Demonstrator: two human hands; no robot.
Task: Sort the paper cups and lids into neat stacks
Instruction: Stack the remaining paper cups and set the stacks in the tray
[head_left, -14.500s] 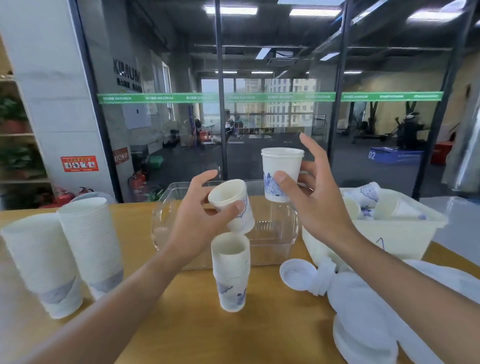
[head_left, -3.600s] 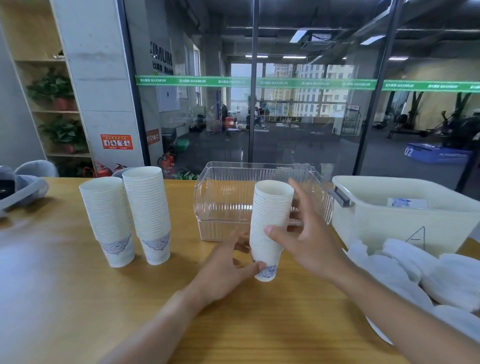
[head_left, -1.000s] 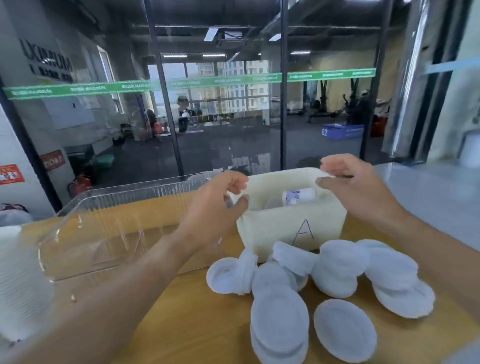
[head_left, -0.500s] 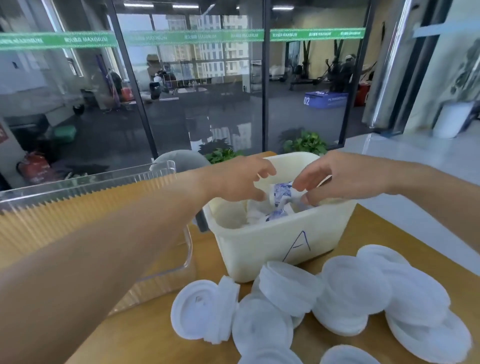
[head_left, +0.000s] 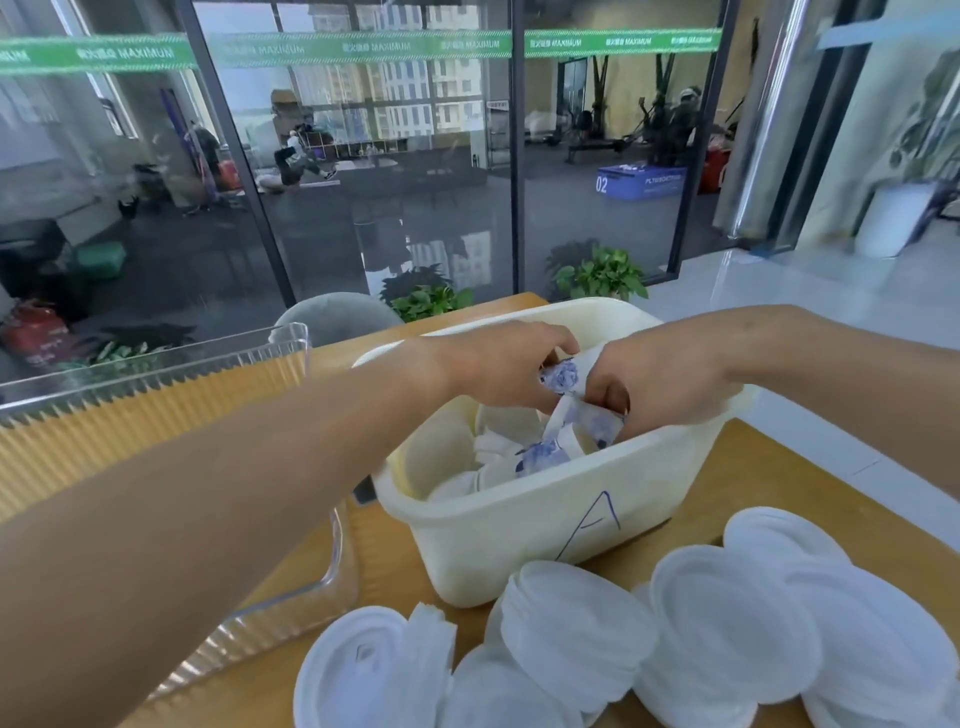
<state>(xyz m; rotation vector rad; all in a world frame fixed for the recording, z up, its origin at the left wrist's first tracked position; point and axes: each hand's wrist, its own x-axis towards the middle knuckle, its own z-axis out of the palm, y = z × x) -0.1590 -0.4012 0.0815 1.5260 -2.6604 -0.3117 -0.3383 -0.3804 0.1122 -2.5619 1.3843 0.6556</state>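
While both hands (head_left: 587, 387) grip inside bin (head_left: 519, 525), cups (head_left: 566, 415) lie tilted

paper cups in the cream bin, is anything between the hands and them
Nothing visible. Both hands are already inside the cream plastic bin marked A: the left hand and right hand each grip white paper cups with blue print. More cups lie loose just beneath, uncovered.

two bare, sleeveless forearms
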